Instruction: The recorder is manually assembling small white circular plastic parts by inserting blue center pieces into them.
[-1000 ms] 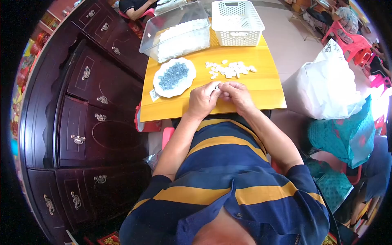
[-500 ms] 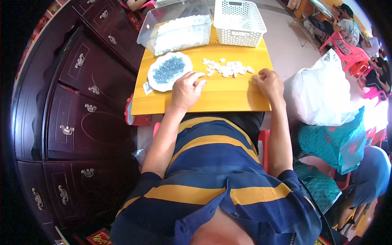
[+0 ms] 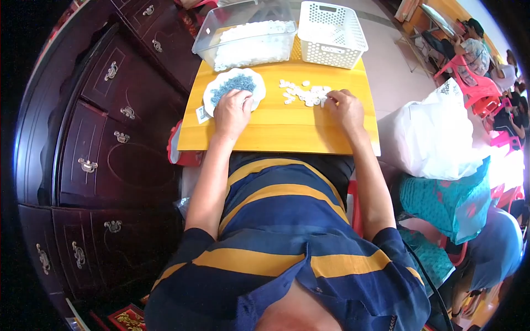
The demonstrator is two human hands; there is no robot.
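My left hand (image 3: pixel 233 115) rests over a white scalloped dish (image 3: pixel 260 83), its fingers closed together at the near right part of a heap of small blue-grey pieces (image 3: pixel 231 84). What those fingertips hold is hidden. On the yellow table (image 3: pixel 281 129), right of the dish, lie several small white, roundish pieces (image 3: pixel 311 95) in a loose pile. At the pile's right end is my right hand (image 3: pixel 348 114), thumb and fingers pinched together low over the white pieces. Whether a piece is in that pinch is too small to tell.
A clear plastic bin (image 3: pixel 207 55) with many white pieces and a white perforated basket (image 3: pixel 334 55) stand along the table's far edge. Dark wooden drawers (image 3: pixel 110 165) rise at the left. A large white bag (image 3: pixel 436 132) and teal bags (image 3: pixel 441 198) crowd the right, beside a seated person.
My left hand has moved left from the table onto the dish's blue-grey pieces. My right hand has shifted left and reached the right end of the white pile. The view has shifted slightly.
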